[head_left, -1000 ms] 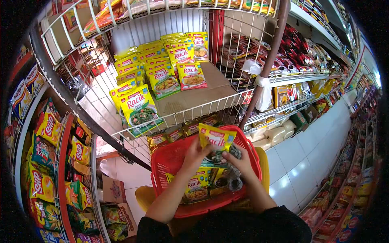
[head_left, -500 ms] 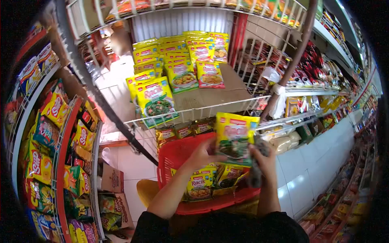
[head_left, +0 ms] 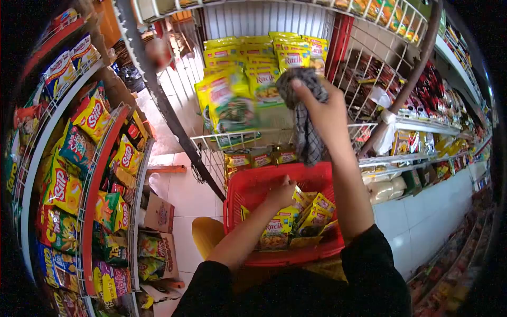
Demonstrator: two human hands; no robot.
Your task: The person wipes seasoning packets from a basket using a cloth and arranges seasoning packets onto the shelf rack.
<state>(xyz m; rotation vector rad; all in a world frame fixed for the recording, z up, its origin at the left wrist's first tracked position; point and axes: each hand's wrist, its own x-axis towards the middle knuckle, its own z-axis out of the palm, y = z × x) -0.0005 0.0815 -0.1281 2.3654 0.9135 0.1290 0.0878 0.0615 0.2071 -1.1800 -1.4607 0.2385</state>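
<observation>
My right hand (head_left: 322, 100) is raised before the wire shelf, fingers closed around a crumpled grey checked cloth (head_left: 310, 127) that hangs down. Low over the red basket (head_left: 253, 185), my left hand (head_left: 282, 194) is smeared by motion. No packet shows in it, and its fingers are not clear. Yellow and green Racik seasoning packets (head_left: 275, 227) lie in the basket below it. At the shelf's front left, a blurred seasoning packet (head_left: 231, 108) overlaps the front of a row of similar packets. More yellow packets (head_left: 266, 84) stand in rows behind.
The wire shelf's front rail (head_left: 211, 136) runs just behind the basket, with dark gold packets (head_left: 262, 159) below. Snack bags (head_left: 92, 113) fill racks on the left. A brown post (head_left: 404, 90) and further goods stand on the right. A yellow stool-like object (head_left: 207, 236) is beside the basket.
The seasoning packet held between both hands has left them; a blurred one now shows at the shelf's front left. My right hand has risen with the cloth. My left hand is over the basket.
</observation>
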